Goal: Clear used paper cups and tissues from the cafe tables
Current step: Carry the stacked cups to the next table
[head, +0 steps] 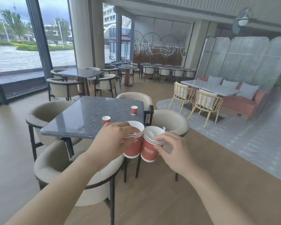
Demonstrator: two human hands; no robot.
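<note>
Closest in, I'm seeing left hand [113, 140] gripping the left cup stack [133, 150] at its rim, right hand [173, 151] pinching the right cup stack [149, 152] at its rim, with tissue [151, 133] sitting crumpled inside that one. Stacks are touching side by side, just off the near corner of the dark table [88, 116]. Beyond the left hand, near cup [106, 120] and far cup [134, 110] are standing upright on that table, well apart.

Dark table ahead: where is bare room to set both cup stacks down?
The table is bare across its left and far parts, left of the near cup. A smaller gap lies between it and the far cup. Crowded: the near right corner, where the near cup stands behind the left hand.
</note>
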